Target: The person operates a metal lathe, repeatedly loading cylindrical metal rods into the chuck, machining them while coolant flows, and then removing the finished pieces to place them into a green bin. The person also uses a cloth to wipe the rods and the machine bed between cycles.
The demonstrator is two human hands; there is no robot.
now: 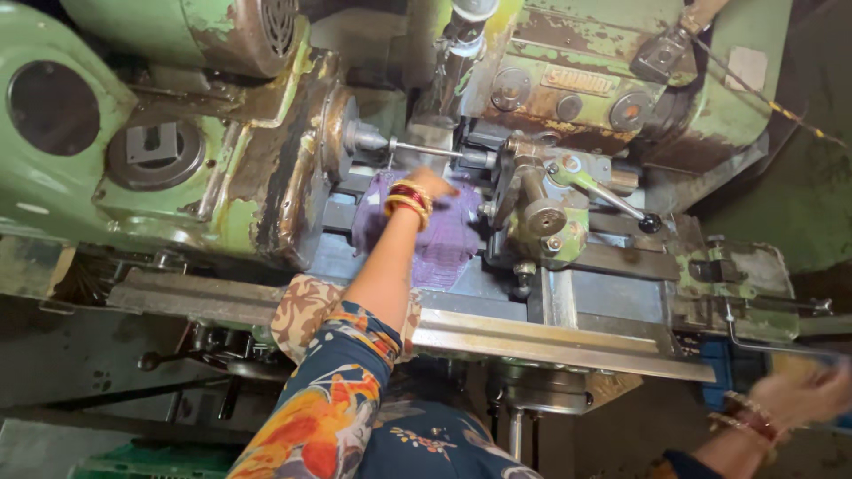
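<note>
Up at the far middle, a small rectangular nameplate (578,82) in worn brass colour sits on the green machine (80,177), with round knobs on either side of it, and a pale square tag (747,67) is stuck on the green housing at the far right. Below these, a purple cloth (448,239) lies spread over the dark bed between the chuck side on the left and the tool post (541,208) on the right; it looks crumpled, soft and slightly ribbed. The left hand (432,184) reaches over the cloth, resting on its far edge just under a thin steel rod (426,149); its fingers are blurred, so whether they grip the cloth cannot be told. Red and gold bangles (409,200) circle that wrist. At the near right corner the right hand (812,390) is blurred, its fingers equally unreadable, near a bent metal lever (754,341).
</note>
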